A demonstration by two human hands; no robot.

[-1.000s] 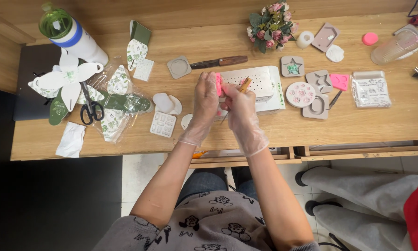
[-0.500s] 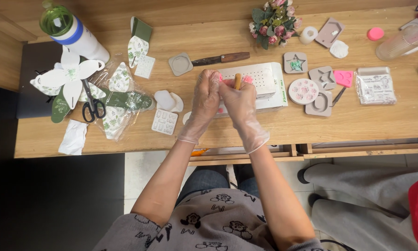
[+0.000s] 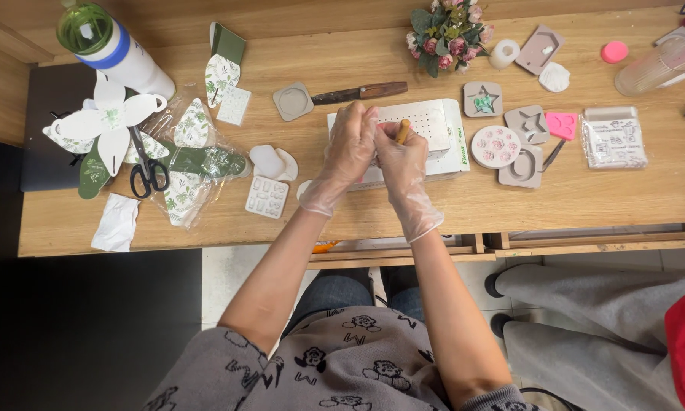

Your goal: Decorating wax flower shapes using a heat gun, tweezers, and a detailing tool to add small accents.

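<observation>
While both gloved hands point(image 3: 377, 148) press together, the right pinches a wooden-handled tool point(image 3: 402, 131) above the white box point(image 3: 441, 129).

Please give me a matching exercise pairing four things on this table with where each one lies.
Things:
1. scissors
2. knife
3. pink mould
4. wooden tool

Places:
A. in the right hand
B. on the leaf cut-outs, left
C. above the white box
D. beside the clear packet, right

Pairs: 1-B, 2-C, 3-D, 4-A
</observation>
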